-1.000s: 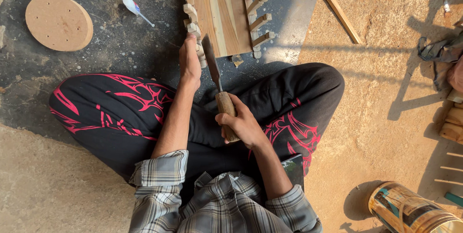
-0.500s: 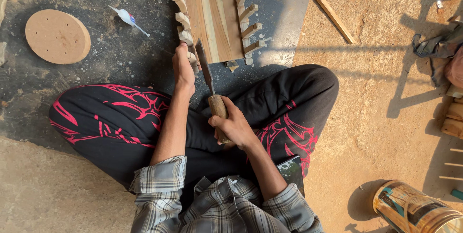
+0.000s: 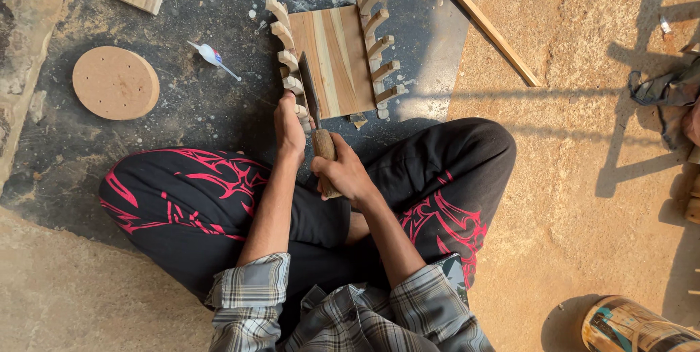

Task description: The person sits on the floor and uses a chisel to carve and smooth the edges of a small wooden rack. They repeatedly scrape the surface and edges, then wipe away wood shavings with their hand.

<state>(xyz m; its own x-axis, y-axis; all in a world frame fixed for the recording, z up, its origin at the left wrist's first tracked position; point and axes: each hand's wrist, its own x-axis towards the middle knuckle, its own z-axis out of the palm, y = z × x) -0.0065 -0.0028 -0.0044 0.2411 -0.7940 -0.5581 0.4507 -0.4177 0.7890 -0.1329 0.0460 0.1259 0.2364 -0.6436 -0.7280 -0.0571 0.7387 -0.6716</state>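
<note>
I sit cross-legged on dark stone floor (image 3: 204,115), sandy ground right. My right hand (image 3: 343,170) is closed around the chisel (image 3: 315,115); my left hand (image 3: 289,124) pinches a peg of the wooden rack (image 3: 335,57), upper centre.

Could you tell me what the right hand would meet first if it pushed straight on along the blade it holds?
Probably the wooden board: the right hand points its chisel up over the board's left edge, beside the pegs.
</note>
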